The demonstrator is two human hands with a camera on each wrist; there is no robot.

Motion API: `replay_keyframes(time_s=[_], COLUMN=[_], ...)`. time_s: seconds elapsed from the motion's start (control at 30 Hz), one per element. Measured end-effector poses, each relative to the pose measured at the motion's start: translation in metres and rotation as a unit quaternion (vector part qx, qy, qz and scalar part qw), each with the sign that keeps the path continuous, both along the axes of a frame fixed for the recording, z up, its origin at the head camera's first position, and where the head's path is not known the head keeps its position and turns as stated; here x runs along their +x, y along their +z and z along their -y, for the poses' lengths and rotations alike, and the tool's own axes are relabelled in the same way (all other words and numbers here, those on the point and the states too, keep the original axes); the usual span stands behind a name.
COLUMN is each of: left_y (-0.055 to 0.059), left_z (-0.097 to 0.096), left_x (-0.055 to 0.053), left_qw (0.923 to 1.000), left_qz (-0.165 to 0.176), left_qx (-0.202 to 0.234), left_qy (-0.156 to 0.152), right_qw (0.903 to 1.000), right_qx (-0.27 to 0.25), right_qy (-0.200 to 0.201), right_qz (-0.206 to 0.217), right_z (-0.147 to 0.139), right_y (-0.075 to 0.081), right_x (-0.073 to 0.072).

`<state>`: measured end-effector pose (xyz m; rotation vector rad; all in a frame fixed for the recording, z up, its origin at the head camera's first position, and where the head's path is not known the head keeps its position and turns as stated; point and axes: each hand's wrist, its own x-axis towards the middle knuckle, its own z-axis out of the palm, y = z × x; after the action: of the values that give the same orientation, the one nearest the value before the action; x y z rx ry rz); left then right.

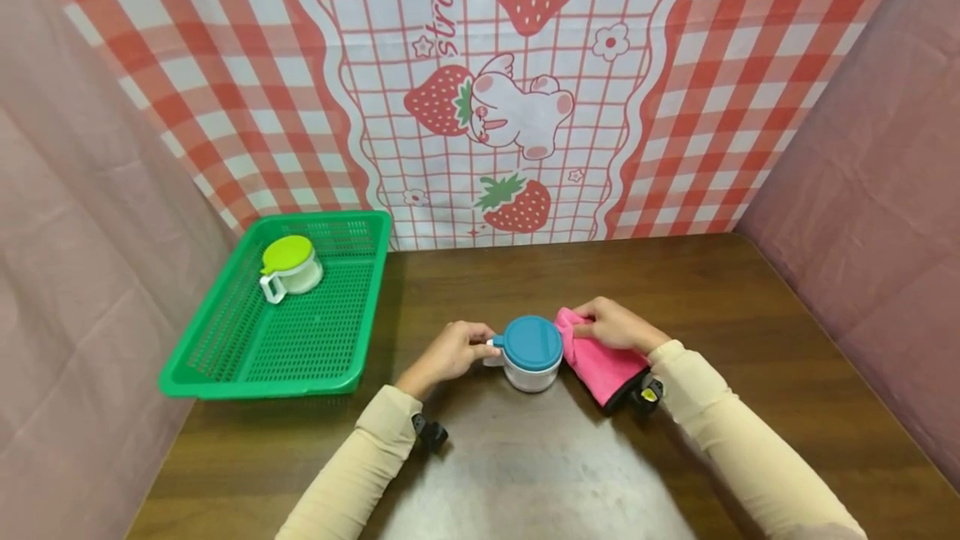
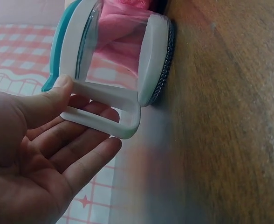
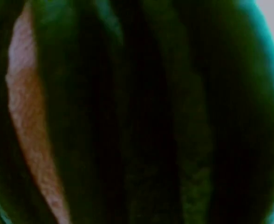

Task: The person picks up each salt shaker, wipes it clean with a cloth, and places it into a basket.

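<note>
A seasoning jar (image 1: 531, 378) with a blue lid (image 1: 532, 342) stands upright on the table in the head view. My left hand (image 1: 450, 350) pinches its white handle (image 2: 127, 121); in the left wrist view the thumb lies at the handle's top and the fingers pass behind it. The jar's side is see-through, over a white base (image 2: 154, 58). My right hand (image 1: 613, 325) grips a pink cloth (image 1: 611, 369) with a dark edge, bunched against the jar's right side. Dark, blurred folds fill most of the right wrist view, with a strip of skin at the left.
A green basket (image 1: 367, 307) sits at the table's left, holding a similar jar (image 1: 303, 277) with a lime-green lid. Behind the brown table (image 1: 675, 273) hangs a red-checked strawberry cloth (image 1: 525, 123). Pink drapes (image 1: 847, 148) flank both sides.
</note>
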<state>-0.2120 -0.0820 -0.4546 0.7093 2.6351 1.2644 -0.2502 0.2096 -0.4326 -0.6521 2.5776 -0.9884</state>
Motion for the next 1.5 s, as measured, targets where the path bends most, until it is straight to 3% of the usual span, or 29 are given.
replay_keyframes(time_s=[0.27, 0.57, 0.87, 1.1, 1.5], left_y=[0.000, -0.002, -0.010, -0.012, -0.011], left_z=[-0.002, -0.002, 0.001, 0.002, 0.001], left_x=[0.002, 0.000, -0.001, -0.004, -0.005], left_qw=[1.0000, 0.9985, 0.9966, 0.9962, 0.9973], left_qz=[-0.003, 0.017, 0.049, 0.054, 0.049], left_qx=[0.002, 0.022, 0.047, 0.065, 0.054], left_qy=[0.003, 0.048, 0.047, 0.023, 0.011], right_qw=[0.9998, 0.9992, 0.9975, 0.9967, 0.9961], right_qx=[-0.002, -0.007, -0.017, -0.009, -0.017], right_qy=[0.021, 0.026, 0.034, 0.038, 0.079], right_qz=[0.007, 0.029, 0.059, 0.072, 0.036], right_z=[0.003, 0.003, 0.001, 0.004, 0.020], right_y=[-0.001, 0.001, 0.001, 0.000, 0.001], right_x=[-0.012, -0.018, -0.025, -0.032, -0.051])
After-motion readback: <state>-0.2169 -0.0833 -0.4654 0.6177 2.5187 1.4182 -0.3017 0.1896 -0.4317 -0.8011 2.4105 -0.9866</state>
